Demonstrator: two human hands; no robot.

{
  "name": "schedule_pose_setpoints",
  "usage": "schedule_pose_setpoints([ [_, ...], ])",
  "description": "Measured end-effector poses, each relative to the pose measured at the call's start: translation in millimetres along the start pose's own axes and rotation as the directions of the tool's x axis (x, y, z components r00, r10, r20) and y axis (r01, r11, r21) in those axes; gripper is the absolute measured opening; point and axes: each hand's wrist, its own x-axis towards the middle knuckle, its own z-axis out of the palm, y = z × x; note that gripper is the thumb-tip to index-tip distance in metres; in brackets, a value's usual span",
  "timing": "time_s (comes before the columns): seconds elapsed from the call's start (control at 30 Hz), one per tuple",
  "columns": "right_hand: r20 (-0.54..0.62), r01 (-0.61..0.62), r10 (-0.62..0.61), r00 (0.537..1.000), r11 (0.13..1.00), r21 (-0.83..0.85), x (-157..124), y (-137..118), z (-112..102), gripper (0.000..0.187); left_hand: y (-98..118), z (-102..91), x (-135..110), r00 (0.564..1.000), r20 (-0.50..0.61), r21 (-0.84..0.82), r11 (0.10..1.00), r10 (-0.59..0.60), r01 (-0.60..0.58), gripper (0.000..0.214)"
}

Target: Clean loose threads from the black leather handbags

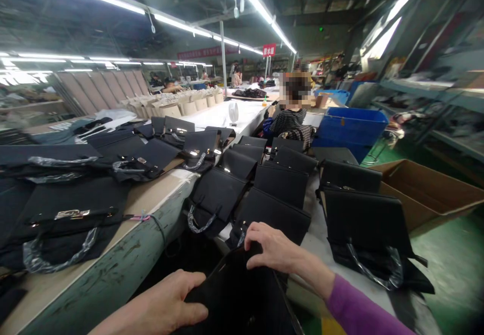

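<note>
Close in front of me is a black handbag, its mouth tipped up towards me and its inside dark. My left hand grips its left side, thumb above and a finger below. At the far rim, my right hand has its fingers curled over the edge and its thumb inside. The bag's lower part runs out of view. Just beyond my right hand lies another black handbag, among several on the same table. One more handbag, with plastic-wrapped handles, lies to the right.
On the left, a long table bears more black handbags with wrapped handles. A cardboard box and a blue bin stand at the right. A person in a striped top sits ahead. A small white fan stands farther off.
</note>
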Motion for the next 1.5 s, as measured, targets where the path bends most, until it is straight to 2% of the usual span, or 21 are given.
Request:
schedule_pose_setpoints([
  [0.2,0.069,0.036,-0.036,0.997,0.999,-0.008,16.6,3.9,6.6,0.022,-15.1,-8.7,-0.1,1.0,-0.017,0.081,0.996,-0.024,0.025,0.019],
  [0.3,0.028,0.007,-0.01,1.0,0.994,0.107,15.9,6.1,13.5,0.019,-26.9,-11.4,4.4,0.985,-0.145,0.253,0.959,-0.094,0.128,0.023],
  [0.37,-0.016,-0.023,0.027,1.0,0.98,0.196,13.4,6.4,17.6,0.016,-31.7,-9.9,9.2,0.959,-0.249,0.368,0.902,-0.139,0.226,0.039],
  [0.4,-0.035,-0.038,0.046,0.998,0.974,0.224,12.0,6.2,18.9,0.015,-32.0,-8.0,12.3,0.952,-0.275,0.397,0.887,-0.133,0.238,0.052],
  [0.47,-0.057,-0.053,0.07,0.996,0.967,0.248,9.2,5.3,19.7,0.015,-28.1,-3.3,20.6,0.959,-0.277,0.403,0.9,-0.054,0.167,0.073],
  [0.5,-0.064,-0.054,0.072,0.995,0.966,0.253,7.7,4.9,19.4,0.016,-24.2,-0.8,26.2,0.963,-0.268,0.396,0.913,0.011,0.1,0.076],
  [0.57,-0.066,-0.051,0.071,0.995,0.963,0.264,5.0,4.7,18.1,0.017,-15.0,3.2,40.8,0.955,-0.266,0.392,0.92,0.132,-0.018,0.064],
  [0.67,-0.064,-0.059,0.079,0.995,0.962,0.268,1.1,6.7,16.5,0.019,-4.7,6.2,69.2,0.947,-0.251,0.39,0.916,0.199,-0.089,0.025],
  [0.83,-0.031,-0.101,0.11,0.993,0.972,0.213,-2.9,14.1,16.1,0.027,-3.7,7.1,104.2,0.945,-0.186,0.314,0.928,0.268,-0.202,0.005],
  [1.03,-0.013,-0.083,0.087,0.996,0.973,0.215,4.6,20.8,17.8,0.015,1.9,9.6,98.3,0.938,-0.187,0.258,0.936,0.291,-0.239,0.009],
  [1.17,-0.02,-0.083,0.094,0.995,0.946,0.315,9.9,21.8,22.2,0.009,1.7,9.9,94.9,0.941,-0.213,0.22,0.951,0.263,-0.216,0.013],
  [1.33,-0.078,-0.084,0.14,0.987,0.869,0.487,6.3,21.0,29.5,0.01,-6.9,5.0,97.9,0.943,-0.25,0.069,0.975,0.221,-0.21,0.014],
  [1.5,-0.096,-0.087,0.16,0.982,0.848,0.523,2.2,18.0,30.0,0.01,-1.1,2.1,100.6,0.953,-0.249,0.056,0.985,0.173,-0.164,0.021],
])
